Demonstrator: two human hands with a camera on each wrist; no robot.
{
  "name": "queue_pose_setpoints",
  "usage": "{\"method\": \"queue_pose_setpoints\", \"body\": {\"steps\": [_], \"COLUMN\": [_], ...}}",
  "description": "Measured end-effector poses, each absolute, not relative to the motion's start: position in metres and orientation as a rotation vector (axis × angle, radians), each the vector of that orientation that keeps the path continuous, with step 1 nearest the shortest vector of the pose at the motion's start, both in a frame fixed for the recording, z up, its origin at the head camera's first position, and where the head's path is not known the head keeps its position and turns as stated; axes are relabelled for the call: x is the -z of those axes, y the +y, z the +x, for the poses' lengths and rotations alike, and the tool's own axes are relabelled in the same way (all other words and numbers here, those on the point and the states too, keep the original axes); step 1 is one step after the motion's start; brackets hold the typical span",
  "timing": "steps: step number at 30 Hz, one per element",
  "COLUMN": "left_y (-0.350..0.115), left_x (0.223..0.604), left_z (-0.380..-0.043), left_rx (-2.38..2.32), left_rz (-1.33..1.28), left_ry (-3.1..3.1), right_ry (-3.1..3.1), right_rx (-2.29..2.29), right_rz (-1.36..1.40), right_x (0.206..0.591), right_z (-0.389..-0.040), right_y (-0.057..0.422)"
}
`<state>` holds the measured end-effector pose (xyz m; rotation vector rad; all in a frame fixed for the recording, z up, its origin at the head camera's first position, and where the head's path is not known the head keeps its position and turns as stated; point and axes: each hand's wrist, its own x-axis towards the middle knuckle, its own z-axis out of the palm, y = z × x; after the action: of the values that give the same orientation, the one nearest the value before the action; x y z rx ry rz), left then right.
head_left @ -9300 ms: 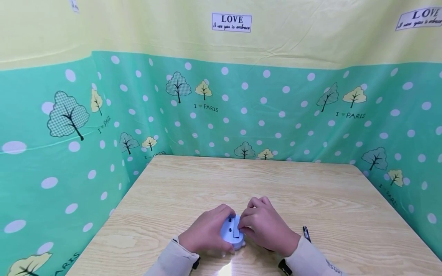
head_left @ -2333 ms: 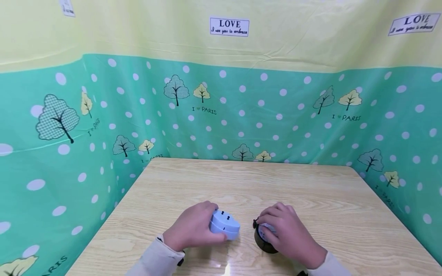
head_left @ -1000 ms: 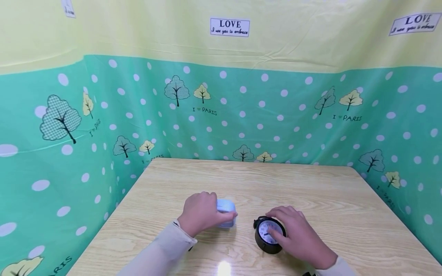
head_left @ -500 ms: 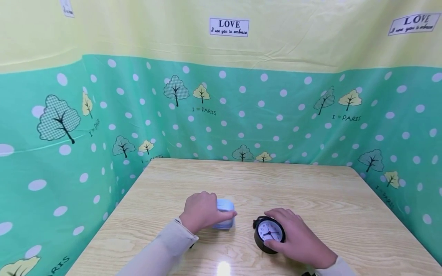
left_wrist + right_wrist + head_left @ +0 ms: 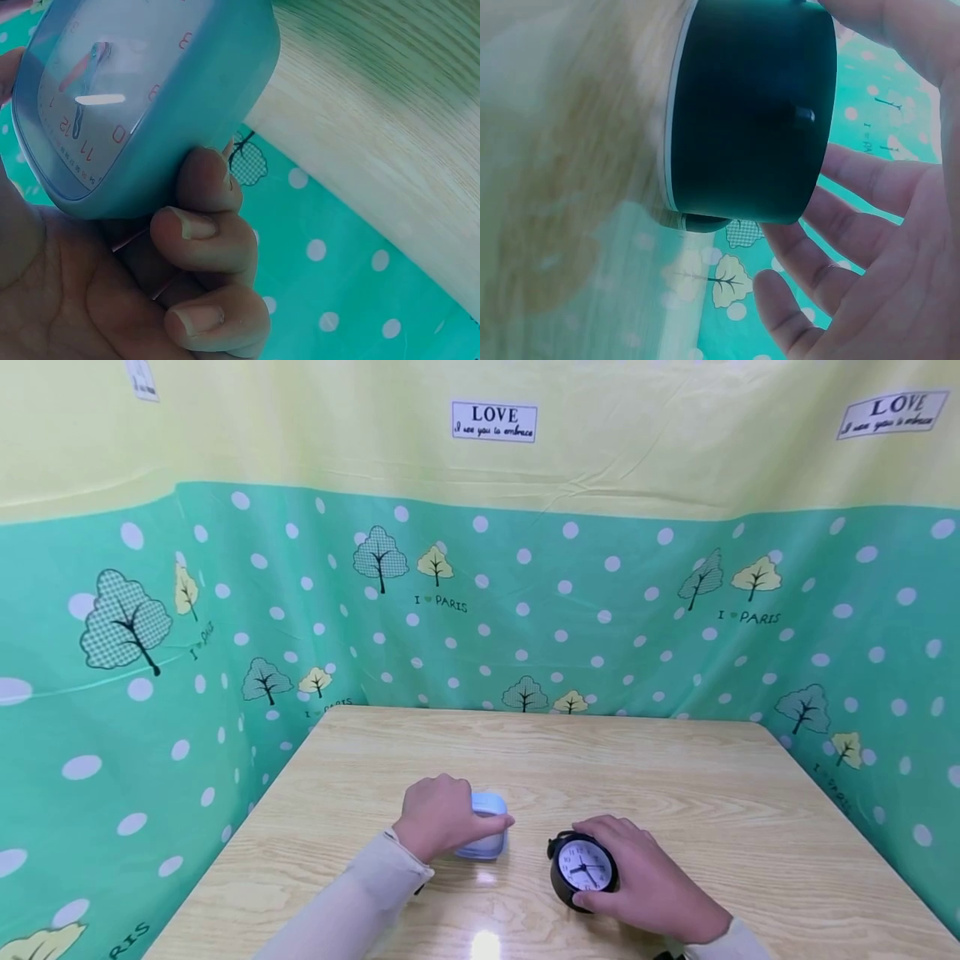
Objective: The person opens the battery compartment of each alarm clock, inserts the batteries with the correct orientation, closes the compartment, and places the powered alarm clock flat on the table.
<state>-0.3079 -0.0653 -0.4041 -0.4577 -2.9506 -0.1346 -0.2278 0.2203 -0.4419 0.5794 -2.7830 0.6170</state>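
My left hand (image 5: 442, 818) grips a small light-blue square-cornered alarm clock (image 5: 483, 846), thumb across its front and fingers mostly hidden in the head view. In the left wrist view its white dial with orange numerals shows, and curled fingers (image 5: 206, 240) lie along the blue case (image 5: 217, 82). To the right, my right hand (image 5: 647, 881) holds a round black alarm clock (image 5: 585, 866), thumb at its lower rim and fingers round the far side. Its white dial faces up toward the head camera. The right wrist view shows the black case (image 5: 754, 112) between thumb and fingers.
Both clocks are over a light wood-grain table (image 5: 480, 747), in its near half. A green and yellow printed cloth (image 5: 540, 602) hangs behind the table and along its sides. A bright reflection lies near the front edge.
Earlier both hands worked at the blue clock's back; later the right hand moved to the black clock. Lately the right thumb slid from the dial to the rim, and the blue clock tilted slightly.
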Motion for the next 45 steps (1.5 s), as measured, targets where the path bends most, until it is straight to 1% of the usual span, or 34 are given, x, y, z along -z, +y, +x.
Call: {"method": "queue_pose_setpoints", "body": {"steps": [11, 22, 34, 45], "left_y": [-0.066, -0.064, -0.052, -0.057], "left_x": [0.403, 0.399, 0.384, 0.384], "left_z": [-0.310, -0.303, -0.286, -0.287], "left_rx": [0.103, 0.008, 0.080, 0.088], "left_rz": [-0.426, -0.345, -0.425, -0.453], "left_ry": [-2.982, -2.914, -2.760, -2.735], "right_ry": [-2.809, -2.808, -2.792, -2.779], "right_rx": [-0.643, -0.638, -0.649, -0.660], "right_rz": [0.596, 0.583, 0.586, 0.588], "right_x": [0.441, 0.446, 0.444, 0.444], "right_z": [-0.226, -0.228, -0.229, -0.229], "right_y": [0.221, 0.221, 0.221, 0.221]}}
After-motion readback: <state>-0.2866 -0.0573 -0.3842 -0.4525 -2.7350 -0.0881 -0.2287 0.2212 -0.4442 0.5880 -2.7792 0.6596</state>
